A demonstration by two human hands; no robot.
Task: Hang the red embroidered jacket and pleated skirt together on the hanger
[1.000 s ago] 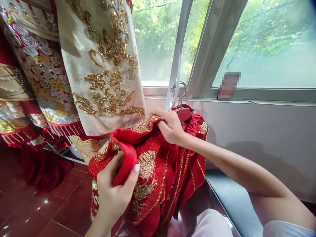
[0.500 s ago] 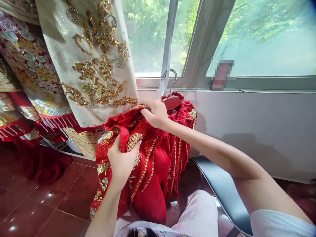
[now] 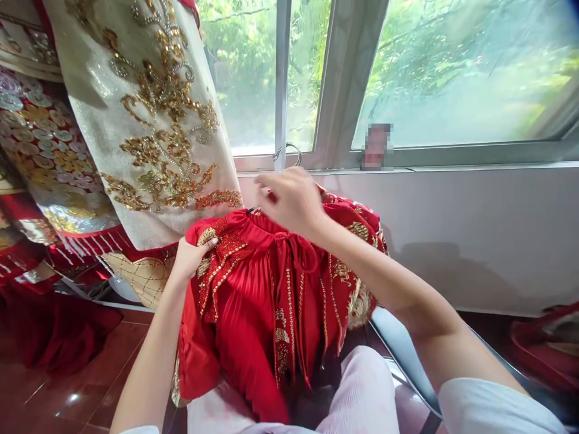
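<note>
A red pleated garment with gold embroidery and beaded trim hangs in front of me, its lower part near my lap. A red drawstring bow is tied at its gathered waistband. My left hand pinches the garment's left upper edge, thumb on the gold trim. Above the waistband is my right hand, fingers curled and blurred by motion. A bit of red shows between them, but I cannot tell whether they grip it. Just behind that hand rises the metal hanger hook, by a white upright strip.
Gold-embroidered cream cloth and other fringed costumes hang at the left. A window is ahead, with a pixelated object on its sill. At the right is a dark chair arm; dark red tiles cover the floor.
My left hand has shifted left and spread the garment's edge outward. My right hand has let go of the upper edge and lifted toward the hanger. The waistband and bow now show.
</note>
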